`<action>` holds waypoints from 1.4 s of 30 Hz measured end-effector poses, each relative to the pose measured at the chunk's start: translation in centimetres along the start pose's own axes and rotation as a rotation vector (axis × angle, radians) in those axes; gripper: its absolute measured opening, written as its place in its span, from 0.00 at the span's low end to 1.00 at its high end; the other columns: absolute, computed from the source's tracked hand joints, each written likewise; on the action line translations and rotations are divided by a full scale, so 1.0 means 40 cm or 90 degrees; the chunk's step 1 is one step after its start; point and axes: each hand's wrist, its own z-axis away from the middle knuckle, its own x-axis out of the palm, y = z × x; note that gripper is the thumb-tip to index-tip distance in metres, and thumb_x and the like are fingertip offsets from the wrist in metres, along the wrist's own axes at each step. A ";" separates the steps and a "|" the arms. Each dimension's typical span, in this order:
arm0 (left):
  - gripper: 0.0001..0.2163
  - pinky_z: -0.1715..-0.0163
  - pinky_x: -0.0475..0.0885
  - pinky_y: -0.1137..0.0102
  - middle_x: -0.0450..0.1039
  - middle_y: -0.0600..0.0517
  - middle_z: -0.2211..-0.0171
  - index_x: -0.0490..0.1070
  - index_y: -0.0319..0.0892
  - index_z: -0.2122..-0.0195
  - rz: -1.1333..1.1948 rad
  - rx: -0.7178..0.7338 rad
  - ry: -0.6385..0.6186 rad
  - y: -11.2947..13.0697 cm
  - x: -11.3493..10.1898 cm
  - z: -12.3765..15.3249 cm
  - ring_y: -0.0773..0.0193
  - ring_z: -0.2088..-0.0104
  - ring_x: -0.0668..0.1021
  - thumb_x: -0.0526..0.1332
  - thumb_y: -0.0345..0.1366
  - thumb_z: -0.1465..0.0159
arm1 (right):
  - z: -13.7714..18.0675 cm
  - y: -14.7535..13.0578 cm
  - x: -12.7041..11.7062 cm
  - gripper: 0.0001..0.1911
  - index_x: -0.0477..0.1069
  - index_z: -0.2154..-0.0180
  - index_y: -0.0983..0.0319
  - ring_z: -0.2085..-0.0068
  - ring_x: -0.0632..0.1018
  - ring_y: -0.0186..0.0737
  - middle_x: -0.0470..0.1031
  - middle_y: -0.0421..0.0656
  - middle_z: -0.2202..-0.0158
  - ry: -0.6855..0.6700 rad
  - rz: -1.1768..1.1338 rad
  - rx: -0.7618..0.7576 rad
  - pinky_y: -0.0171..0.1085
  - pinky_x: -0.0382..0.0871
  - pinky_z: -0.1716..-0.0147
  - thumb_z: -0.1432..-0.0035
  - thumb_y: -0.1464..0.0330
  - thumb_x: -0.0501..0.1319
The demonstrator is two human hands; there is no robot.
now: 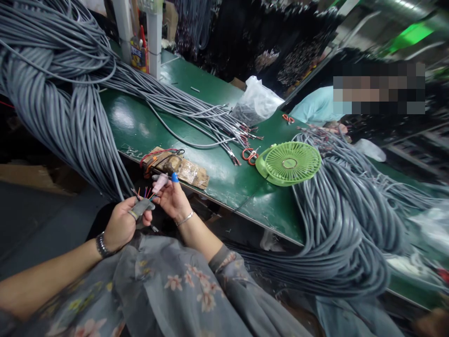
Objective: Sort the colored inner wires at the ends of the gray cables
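Observation:
My left hand (pixel 123 223) is closed round the end of a grey cable (pixel 142 206), with coloured inner wires (pixel 145 192) fanning out of its stripped tip. My right hand (pixel 171 199) pinches at those wires; its fingers wear covers, one blue (pixel 174 177) and one pale pink. Both hands hover just in front of the near edge of the green table (pixel 224 173). A wristwatch sits on my left wrist and a thin bangle on my right.
A huge bundle of grey cables (pixel 66 93) hangs at left and another heap (pixel 351 224) lies at right. On the table: a green fan (pixel 289 163), red-handled scissors (pixel 248 154), a worn tool block (pixel 178 167), a plastic bag (pixel 257 100). Another person sits across the table.

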 end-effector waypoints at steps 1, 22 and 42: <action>0.10 0.82 0.70 0.72 0.74 0.53 0.84 0.74 0.43 0.80 -0.007 0.010 -0.002 0.000 -0.004 0.002 0.66 0.84 0.73 0.71 0.41 0.53 | 0.000 -0.003 0.000 0.23 0.75 0.68 0.61 0.73 0.75 0.34 0.78 0.40 0.72 -0.003 0.007 -0.002 0.31 0.70 0.75 0.34 0.48 0.60; 0.08 0.78 0.73 0.71 0.78 0.53 0.82 0.73 0.46 0.79 -0.364 0.285 -0.023 0.001 -0.031 -0.025 0.63 0.81 0.78 0.60 0.39 0.45 | -0.032 0.023 0.000 0.18 0.76 0.69 0.61 0.75 0.73 0.32 0.77 0.39 0.75 0.018 -0.038 -0.035 0.31 0.72 0.73 0.34 0.54 0.64; 0.08 0.78 0.72 0.70 0.78 0.53 0.82 0.73 0.47 0.80 -0.391 0.257 -0.033 -0.015 -0.059 -0.012 0.61 0.81 0.78 0.60 0.40 0.46 | 0.044 0.080 -0.050 0.24 0.74 0.72 0.62 0.76 0.69 0.29 0.73 0.36 0.76 -0.068 0.196 -0.132 0.32 0.66 0.73 0.63 0.55 0.80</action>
